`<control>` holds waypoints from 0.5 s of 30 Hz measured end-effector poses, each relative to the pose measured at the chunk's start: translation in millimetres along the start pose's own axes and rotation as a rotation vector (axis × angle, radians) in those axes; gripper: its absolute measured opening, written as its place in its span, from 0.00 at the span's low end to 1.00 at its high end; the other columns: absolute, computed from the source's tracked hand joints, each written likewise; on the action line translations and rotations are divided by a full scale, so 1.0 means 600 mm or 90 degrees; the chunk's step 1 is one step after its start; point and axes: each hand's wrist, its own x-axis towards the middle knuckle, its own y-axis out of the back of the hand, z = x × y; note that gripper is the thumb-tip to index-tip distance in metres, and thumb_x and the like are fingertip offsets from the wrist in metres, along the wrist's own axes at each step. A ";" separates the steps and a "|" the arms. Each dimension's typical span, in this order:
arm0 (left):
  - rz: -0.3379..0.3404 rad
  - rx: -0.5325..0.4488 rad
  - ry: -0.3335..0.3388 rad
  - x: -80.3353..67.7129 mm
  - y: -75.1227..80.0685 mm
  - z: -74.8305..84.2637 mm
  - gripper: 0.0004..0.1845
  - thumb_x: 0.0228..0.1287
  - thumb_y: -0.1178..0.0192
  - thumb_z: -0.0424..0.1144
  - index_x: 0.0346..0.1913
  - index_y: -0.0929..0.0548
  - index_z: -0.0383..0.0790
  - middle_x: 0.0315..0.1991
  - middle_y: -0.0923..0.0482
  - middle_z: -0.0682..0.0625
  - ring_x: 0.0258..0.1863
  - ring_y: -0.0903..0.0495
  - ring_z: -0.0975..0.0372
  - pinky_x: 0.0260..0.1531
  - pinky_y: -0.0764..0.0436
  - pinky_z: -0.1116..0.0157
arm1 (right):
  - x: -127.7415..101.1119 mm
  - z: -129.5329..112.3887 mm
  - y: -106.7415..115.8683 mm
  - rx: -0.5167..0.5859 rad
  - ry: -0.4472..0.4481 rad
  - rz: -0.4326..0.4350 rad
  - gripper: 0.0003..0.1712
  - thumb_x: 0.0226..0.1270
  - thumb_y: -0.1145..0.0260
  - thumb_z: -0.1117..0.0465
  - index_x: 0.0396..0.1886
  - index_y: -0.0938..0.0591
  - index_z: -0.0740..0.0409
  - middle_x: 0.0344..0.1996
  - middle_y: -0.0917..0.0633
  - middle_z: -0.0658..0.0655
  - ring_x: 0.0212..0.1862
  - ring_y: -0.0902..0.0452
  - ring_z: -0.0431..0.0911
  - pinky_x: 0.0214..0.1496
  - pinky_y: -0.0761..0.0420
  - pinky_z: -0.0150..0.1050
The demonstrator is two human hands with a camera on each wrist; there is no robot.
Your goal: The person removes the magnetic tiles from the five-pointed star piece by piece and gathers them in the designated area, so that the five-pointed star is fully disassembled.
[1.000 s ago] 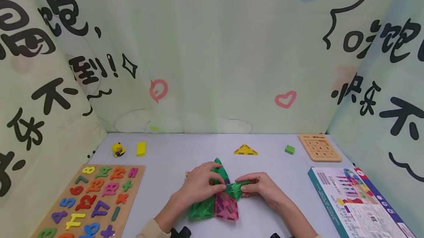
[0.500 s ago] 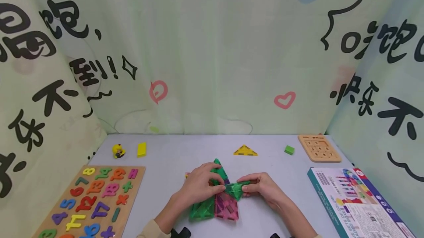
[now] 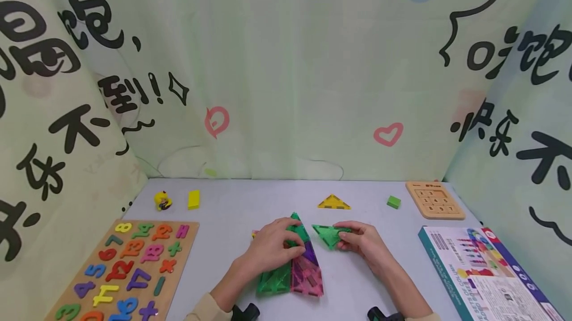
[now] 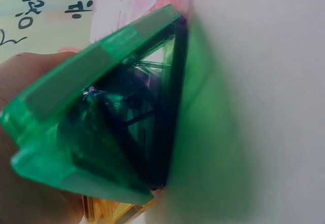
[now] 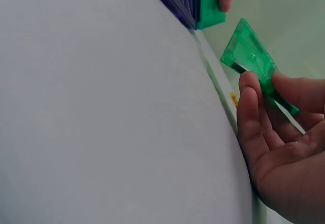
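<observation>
My left hand [image 3: 271, 246] grips a structure of translucent magnetic tiles standing on the table. A pink tile [image 3: 307, 276] and a green tile [image 3: 274, 280] form its near side, with a purple tile [image 3: 311, 254] behind. In the left wrist view, green tiles [image 4: 66, 84] stand at an angle to each other before the hand, a yellow piece [image 4: 109, 210] below them. My right hand [image 3: 365, 242] pinches a separate green triangular magnetic tile [image 3: 328, 234] between thumb and fingers, raised to the right of the structure. The left palm and part of the structure are hidden.
A wooden number board [image 3: 149, 251] lies at the left, a printed box [image 3: 480, 266] at the right. Along the back sit a yellow figurine [image 3: 162, 200], yellow block [image 3: 193, 200], yellow triangular tile [image 3: 334, 202], green block [image 3: 393, 202] and wooden number puzzle [image 3: 434, 200].
My right hand has drawn the green triangular tile away from the structure, up and to the right, leaving a gap. The left hand stays on the structure.
</observation>
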 end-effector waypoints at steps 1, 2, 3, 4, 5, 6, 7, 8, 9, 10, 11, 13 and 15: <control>-0.002 -0.001 -0.003 0.000 0.001 -0.001 0.08 0.67 0.39 0.55 0.39 0.11 0.64 0.67 0.27 0.59 0.72 0.34 0.59 0.69 0.32 0.48 | 0.003 -0.002 0.002 -0.005 0.002 0.017 0.22 0.70 0.38 0.65 0.62 0.23 0.69 0.39 0.16 0.53 0.34 0.17 0.41 0.40 0.16 0.33; -0.004 -0.001 -0.007 0.001 0.001 -0.002 0.08 0.68 0.40 0.55 0.40 0.11 0.64 0.67 0.28 0.59 0.72 0.34 0.59 0.69 0.32 0.49 | 0.007 -0.004 0.005 -0.014 0.005 0.031 0.21 0.71 0.40 0.66 0.62 0.23 0.69 0.39 0.17 0.54 0.33 0.17 0.41 0.40 0.16 0.33; -0.007 -0.001 -0.009 0.001 0.002 -0.003 0.08 0.68 0.40 0.54 0.40 0.11 0.64 0.68 0.28 0.59 0.73 0.35 0.59 0.69 0.32 0.49 | 0.011 -0.005 0.009 -0.027 0.012 0.041 0.21 0.73 0.42 0.66 0.62 0.23 0.69 0.39 0.17 0.55 0.33 0.18 0.41 0.39 0.16 0.33; -0.012 -0.002 -0.010 0.001 0.002 -0.004 0.08 0.69 0.41 0.54 0.40 0.11 0.65 0.68 0.28 0.60 0.73 0.35 0.60 0.69 0.32 0.49 | 0.015 -0.006 0.011 -0.040 0.017 0.051 0.20 0.73 0.43 0.66 0.62 0.24 0.69 0.40 0.18 0.55 0.32 0.18 0.42 0.38 0.17 0.32; -0.017 -0.001 -0.010 0.001 0.003 -0.004 0.08 0.69 0.41 0.53 0.40 0.11 0.65 0.69 0.29 0.60 0.73 0.35 0.59 0.69 0.32 0.48 | 0.020 -0.006 0.014 -0.057 0.021 0.060 0.20 0.74 0.44 0.66 0.61 0.23 0.69 0.41 0.18 0.56 0.32 0.19 0.42 0.38 0.17 0.32; -0.022 -0.003 -0.008 0.000 0.005 -0.004 0.08 0.70 0.41 0.52 0.40 0.11 0.65 0.69 0.29 0.60 0.74 0.36 0.59 0.69 0.33 0.47 | 0.025 -0.007 0.015 -0.075 0.025 0.069 0.19 0.74 0.45 0.67 0.61 0.23 0.69 0.42 0.19 0.58 0.31 0.20 0.42 0.37 0.17 0.32; -0.026 -0.005 -0.005 0.000 0.006 -0.004 0.08 0.70 0.42 0.51 0.40 0.11 0.66 0.69 0.30 0.60 0.74 0.36 0.58 0.69 0.33 0.46 | 0.030 -0.009 0.016 -0.094 0.028 0.076 0.19 0.74 0.45 0.67 0.60 0.22 0.68 0.44 0.19 0.59 0.31 0.20 0.42 0.36 0.17 0.32; -0.029 -0.008 -0.001 -0.001 0.007 -0.004 0.08 0.69 0.42 0.51 0.40 0.11 0.66 0.70 0.30 0.60 0.74 0.37 0.58 0.69 0.34 0.44 | 0.036 -0.010 0.016 -0.115 0.032 0.084 0.19 0.74 0.46 0.67 0.59 0.22 0.68 0.45 0.20 0.60 0.31 0.21 0.42 0.36 0.18 0.31; -0.031 -0.012 0.004 -0.002 0.009 -0.004 0.08 0.69 0.42 0.50 0.39 0.11 0.67 0.70 0.30 0.60 0.75 0.37 0.57 0.68 0.34 0.42 | 0.042 -0.012 0.016 -0.134 0.036 0.093 0.18 0.73 0.45 0.67 0.59 0.21 0.68 0.46 0.20 0.60 0.30 0.21 0.42 0.35 0.18 0.31; -0.032 -0.014 0.008 -0.002 0.010 -0.004 0.08 0.69 0.42 0.50 0.39 0.11 0.67 0.70 0.31 0.60 0.75 0.38 0.57 0.68 0.35 0.41 | 0.048 -0.013 0.015 -0.152 0.040 0.102 0.18 0.73 0.45 0.67 0.58 0.20 0.67 0.46 0.20 0.61 0.30 0.21 0.42 0.34 0.18 0.31; -0.032 -0.015 0.010 -0.003 0.011 -0.006 0.08 0.69 0.41 0.50 0.39 0.11 0.67 0.70 0.31 0.59 0.75 0.38 0.56 0.68 0.35 0.39 | 0.054 -0.015 0.015 -0.170 0.045 0.109 0.18 0.72 0.45 0.68 0.57 0.20 0.68 0.46 0.19 0.62 0.29 0.22 0.42 0.33 0.19 0.31; -0.031 -0.019 0.014 -0.004 0.012 -0.008 0.08 0.69 0.41 0.49 0.39 0.12 0.68 0.71 0.31 0.60 0.75 0.38 0.56 0.67 0.36 0.37 | 0.064 -0.017 0.014 -0.197 0.051 0.128 0.17 0.71 0.44 0.68 0.55 0.19 0.68 0.45 0.19 0.63 0.28 0.22 0.42 0.31 0.19 0.31; -0.033 -0.018 0.015 -0.004 0.014 -0.010 0.09 0.69 0.41 0.48 0.40 0.12 0.68 0.71 0.32 0.60 0.75 0.39 0.56 0.67 0.37 0.36 | 0.073 -0.017 0.013 -0.229 0.058 0.149 0.16 0.69 0.42 0.68 0.53 0.17 0.68 0.44 0.18 0.64 0.27 0.22 0.41 0.30 0.20 0.30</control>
